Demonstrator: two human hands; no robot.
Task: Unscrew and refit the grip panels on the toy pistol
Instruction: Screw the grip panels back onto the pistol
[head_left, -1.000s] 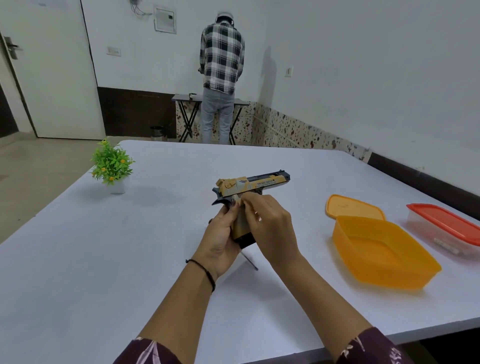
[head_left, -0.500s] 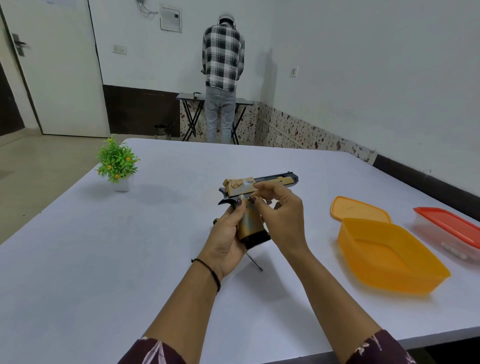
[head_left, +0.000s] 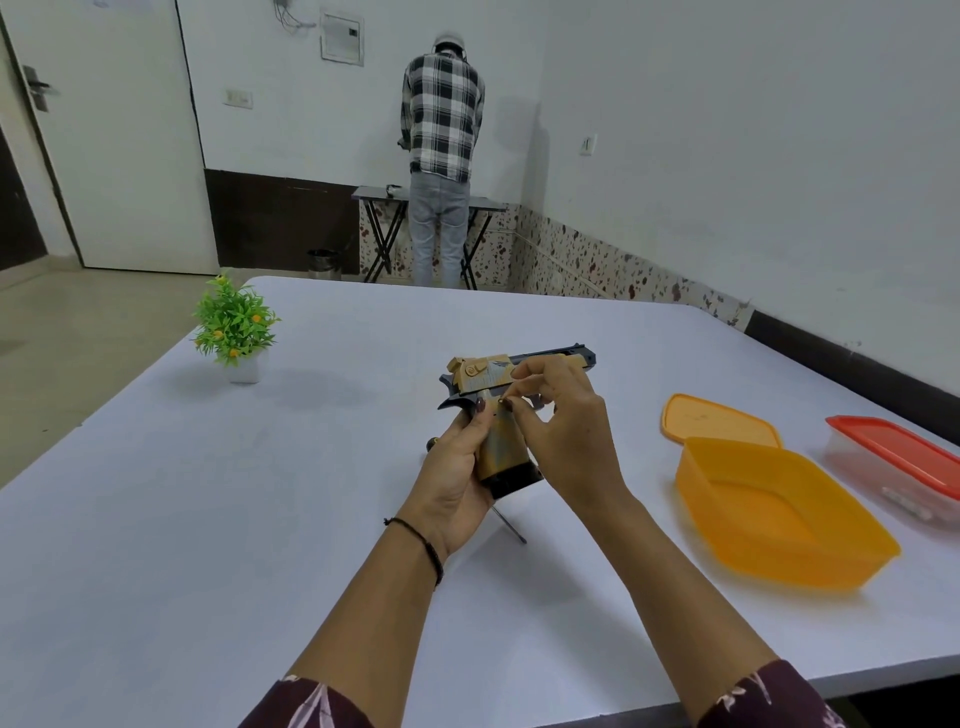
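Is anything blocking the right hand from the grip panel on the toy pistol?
Nothing visible. The left hand holds the toy pistol from behind, leaving the grip panel exposed; the right hand has its fingertips already at the panel's top edge.

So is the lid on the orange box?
No, the lid lies flat on the table just behind the open orange box.

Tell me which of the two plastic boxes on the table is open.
The orange box: its lid lies behind it on the table. The clear box keeps its red lid on.
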